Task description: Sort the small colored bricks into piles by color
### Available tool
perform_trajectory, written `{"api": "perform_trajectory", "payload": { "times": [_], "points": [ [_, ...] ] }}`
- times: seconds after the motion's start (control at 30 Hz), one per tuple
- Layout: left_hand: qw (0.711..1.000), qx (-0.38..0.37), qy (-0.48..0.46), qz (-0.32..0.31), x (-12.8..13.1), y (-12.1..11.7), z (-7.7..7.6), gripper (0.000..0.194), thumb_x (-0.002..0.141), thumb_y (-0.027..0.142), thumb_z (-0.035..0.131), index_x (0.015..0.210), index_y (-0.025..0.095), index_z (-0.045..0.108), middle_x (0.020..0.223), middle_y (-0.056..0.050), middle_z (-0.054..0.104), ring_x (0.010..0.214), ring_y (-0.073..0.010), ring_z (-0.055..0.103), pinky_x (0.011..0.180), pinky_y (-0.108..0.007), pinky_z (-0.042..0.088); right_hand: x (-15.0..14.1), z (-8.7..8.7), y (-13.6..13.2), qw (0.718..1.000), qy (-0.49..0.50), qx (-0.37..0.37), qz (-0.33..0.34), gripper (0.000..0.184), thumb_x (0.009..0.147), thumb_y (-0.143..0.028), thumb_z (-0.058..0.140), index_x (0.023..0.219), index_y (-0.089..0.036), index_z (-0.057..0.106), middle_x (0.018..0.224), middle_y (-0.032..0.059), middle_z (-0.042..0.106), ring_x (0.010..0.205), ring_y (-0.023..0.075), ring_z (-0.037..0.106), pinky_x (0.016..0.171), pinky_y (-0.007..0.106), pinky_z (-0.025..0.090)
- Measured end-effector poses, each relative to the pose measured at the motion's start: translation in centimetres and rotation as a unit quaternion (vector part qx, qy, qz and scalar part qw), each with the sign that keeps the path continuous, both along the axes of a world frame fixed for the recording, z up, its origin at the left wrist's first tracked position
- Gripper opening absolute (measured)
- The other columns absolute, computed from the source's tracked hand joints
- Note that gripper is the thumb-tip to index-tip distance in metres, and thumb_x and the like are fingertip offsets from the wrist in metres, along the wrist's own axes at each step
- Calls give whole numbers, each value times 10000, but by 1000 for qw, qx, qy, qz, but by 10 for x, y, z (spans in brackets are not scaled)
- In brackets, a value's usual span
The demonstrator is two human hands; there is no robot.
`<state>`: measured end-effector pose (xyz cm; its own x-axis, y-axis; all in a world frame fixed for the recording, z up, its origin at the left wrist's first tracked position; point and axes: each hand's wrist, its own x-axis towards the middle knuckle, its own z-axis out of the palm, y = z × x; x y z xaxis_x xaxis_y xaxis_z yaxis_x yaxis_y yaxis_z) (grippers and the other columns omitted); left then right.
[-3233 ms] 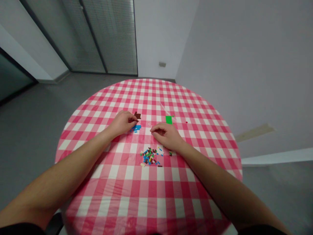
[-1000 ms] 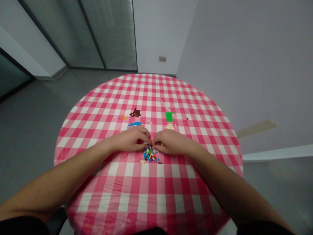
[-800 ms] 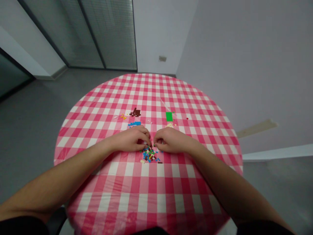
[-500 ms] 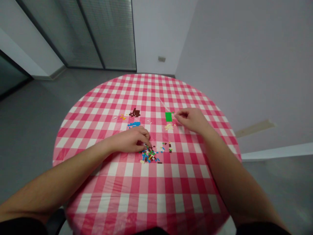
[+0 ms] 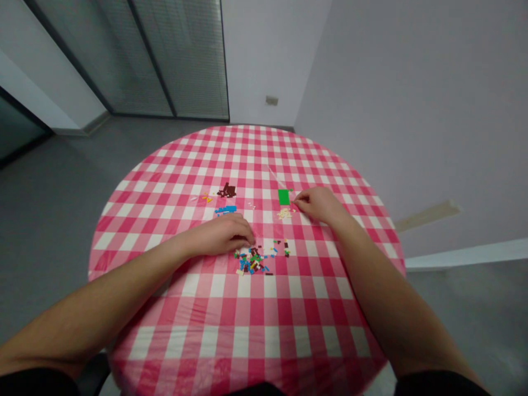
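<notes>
The left hand (image 5: pixel 223 235) lies palm down with its fingers curled, the fingertips (image 5: pixel 248 241) resting just above a loose heap of tiny multicoloured plastic building bricks (image 5: pixel 251 263); whether they pinch a piece is hidden behind the knuckles. The right hand (image 5: pixel 319 204) is raised over the cloth, thumb and forefinger drawn close together, just right of a flat, glossy green rectangular plate (image 5: pixel 284 197). Anything between those fingertips is too small to make out.

The heap sits on a round table covered by a smooth, faintly shiny pink-and-white gingham cloth (image 5: pixel 243 330), creased near its front edge. Sorted clusters lie beyond it: angular dark brown bricks (image 5: pixel 226 191), slim blue bricks (image 5: pixel 225 209) just above the left hand, and cream bricks (image 5: pixel 284 214) directly below the green plate. Tiny yellow-orange pieces (image 5: pixel 207 198) lie further left, and a few dark bricks (image 5: pixel 286 248) sit right of the heap. The smallest pieces blur into specks, so their exact shapes cannot be told. The table's near edge is cut off at the bottom of the view.
</notes>
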<state>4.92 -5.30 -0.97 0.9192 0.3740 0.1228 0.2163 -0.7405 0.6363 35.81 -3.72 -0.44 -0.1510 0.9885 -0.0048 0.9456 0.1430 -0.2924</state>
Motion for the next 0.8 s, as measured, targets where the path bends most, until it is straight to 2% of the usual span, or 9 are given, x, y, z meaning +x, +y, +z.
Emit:
{"api": "perform_trajectory", "payload": {
  "times": [0.17,0.27,0.33,0.4,0.53,0.67,0.8],
  "points": [
    [999,0,-6,51,0,0,-2,156,952,213,595,994,236,743,978,-48,771,922,-191,671,865,-353,494,-1,1,0,1000,13,8,7,268,916,-292,561,880,-178,800,856,111,778,718,217,669,614,325,429],
    [985,-95,-57,135,2,0,-3,106,930,257,621,935,206,715,893,-49,749,834,-178,667,782,-337,515,-13,9,-7,996,73,32,25,249,915,-292,567,900,-192,795,894,95,782,749,209,676,650,328,460],
    [959,-179,-104,195,3,0,-3,107,904,282,645,870,184,671,804,-36,717,730,-157,647,692,-313,512,-27,16,-16,987,146,38,62,224,907,-285,590,933,-192,793,915,87,781,790,201,686,697,322,489],
    [934,-237,-141,227,5,0,-3,133,866,297,676,832,177,631,734,-17,682,648,-134,607,624,-289,488,-45,20,-28,974,197,43,107,207,898,-287,620,971,-194,790,926,80,776,800,188,681,711,309,497],
    [915,-287,-172,226,8,1,-4,178,814,320,711,821,171,615,666,3,648,575,-105,554,566,-253,434,-78,17,-47,955,218,19,201,158,884,-279,678,960,-197,788,824,51,759,706,147,637,659,270,460],
    [905,-311,-177,231,10,-1,-5,209,782,333,734,807,160,619,651,5,652,567,-95,555,562,-229,418,-89,4,-49,944,244,59,213,104,863,-222,700,926,-200,781,785,34,741,666,130,607,642,256,435],
    [895,-315,-183,256,12,-3,-4,205,765,316,745,802,155,625,660,1,675,570,-91,564,563,-214,421,-88,-2,-47,934,267,93,218,102,858,-243,717,915,-180,774,780,41,734,660,129,594,629,254,426]
  ]
}}
